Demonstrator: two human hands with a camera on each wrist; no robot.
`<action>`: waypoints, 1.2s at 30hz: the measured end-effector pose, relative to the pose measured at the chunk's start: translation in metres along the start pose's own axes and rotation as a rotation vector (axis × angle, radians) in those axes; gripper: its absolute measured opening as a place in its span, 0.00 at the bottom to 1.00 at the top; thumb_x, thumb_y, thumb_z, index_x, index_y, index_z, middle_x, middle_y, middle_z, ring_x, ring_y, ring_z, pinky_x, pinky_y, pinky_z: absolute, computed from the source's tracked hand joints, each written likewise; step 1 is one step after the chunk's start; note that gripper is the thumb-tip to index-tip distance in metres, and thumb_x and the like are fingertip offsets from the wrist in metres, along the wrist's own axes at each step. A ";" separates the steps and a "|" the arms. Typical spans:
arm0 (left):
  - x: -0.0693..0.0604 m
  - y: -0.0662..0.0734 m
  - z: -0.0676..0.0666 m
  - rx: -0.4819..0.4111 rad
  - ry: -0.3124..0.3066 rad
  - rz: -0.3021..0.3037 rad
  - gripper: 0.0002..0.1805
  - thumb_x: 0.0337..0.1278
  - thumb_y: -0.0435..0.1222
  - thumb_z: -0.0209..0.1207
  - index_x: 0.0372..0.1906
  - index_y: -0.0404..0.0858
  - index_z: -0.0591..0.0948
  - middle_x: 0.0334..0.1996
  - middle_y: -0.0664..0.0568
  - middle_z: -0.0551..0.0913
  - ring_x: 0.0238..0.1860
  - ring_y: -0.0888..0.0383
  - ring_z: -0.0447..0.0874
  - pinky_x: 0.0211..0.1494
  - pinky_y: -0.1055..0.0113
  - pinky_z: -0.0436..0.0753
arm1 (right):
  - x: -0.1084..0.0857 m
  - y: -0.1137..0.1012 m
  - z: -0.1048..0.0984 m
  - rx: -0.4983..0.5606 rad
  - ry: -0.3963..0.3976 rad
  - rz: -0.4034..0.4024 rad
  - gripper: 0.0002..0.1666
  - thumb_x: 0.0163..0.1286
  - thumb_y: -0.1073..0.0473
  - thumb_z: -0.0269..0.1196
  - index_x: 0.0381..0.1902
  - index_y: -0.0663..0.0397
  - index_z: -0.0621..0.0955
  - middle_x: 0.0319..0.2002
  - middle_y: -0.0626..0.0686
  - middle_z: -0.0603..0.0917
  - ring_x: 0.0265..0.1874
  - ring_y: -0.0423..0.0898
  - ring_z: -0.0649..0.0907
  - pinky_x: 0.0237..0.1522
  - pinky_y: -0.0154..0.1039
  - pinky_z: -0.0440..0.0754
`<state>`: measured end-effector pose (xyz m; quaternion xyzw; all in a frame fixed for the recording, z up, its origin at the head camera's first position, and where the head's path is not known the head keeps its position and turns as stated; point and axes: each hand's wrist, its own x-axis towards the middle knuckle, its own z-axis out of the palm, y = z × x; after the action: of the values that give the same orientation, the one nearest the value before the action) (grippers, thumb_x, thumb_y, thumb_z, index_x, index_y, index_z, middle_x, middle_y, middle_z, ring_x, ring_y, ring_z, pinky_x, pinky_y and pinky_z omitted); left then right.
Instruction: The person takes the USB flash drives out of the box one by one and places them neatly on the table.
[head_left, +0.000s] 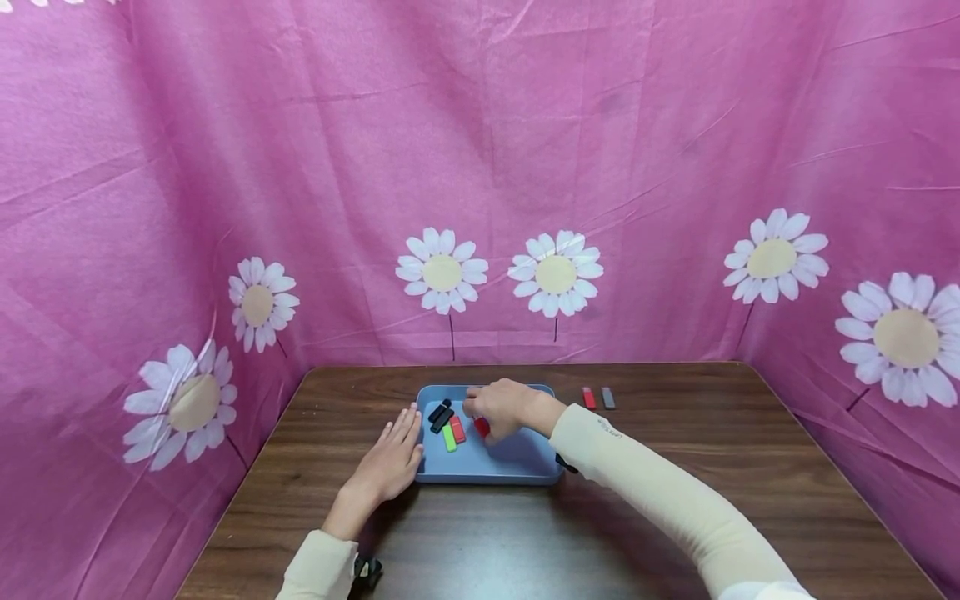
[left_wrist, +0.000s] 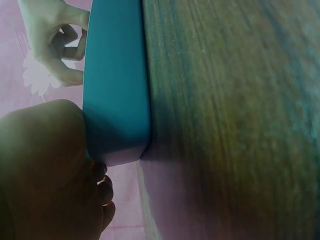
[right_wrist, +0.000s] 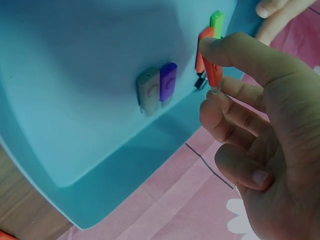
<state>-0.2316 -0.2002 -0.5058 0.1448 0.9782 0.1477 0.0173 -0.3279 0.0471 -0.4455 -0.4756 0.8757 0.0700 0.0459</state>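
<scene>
My right hand is over the blue tray and pinches a red USB stick between thumb and fingers. Lying at the tray's left side are a second red USB stick, a green one and black ones. A grey stick and a purple stick sit side by side in the tray in the right wrist view; in the head view my right hand hides them. With fingers straight, my left hand rests against the tray's left edge.
On the wooden table, right of the tray, lie another red USB stick and a grey one. Behind the table hangs a pink cloth printed with white flowers.
</scene>
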 end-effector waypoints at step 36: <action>0.001 -0.003 0.001 -0.001 0.031 0.041 0.32 0.85 0.38 0.47 0.82 0.24 0.59 0.85 0.34 0.54 0.86 0.37 0.52 0.87 0.40 0.56 | -0.073 0.052 -0.030 0.059 0.184 0.081 0.24 0.57 0.50 0.76 0.51 0.49 0.85 0.43 0.47 0.79 0.26 0.40 0.78 0.32 0.40 0.84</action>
<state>-0.2337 -0.2022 -0.5079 0.1624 0.9751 0.1510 -0.0008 -0.3326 0.1306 -0.4007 -0.4426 0.8964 0.0019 -0.0234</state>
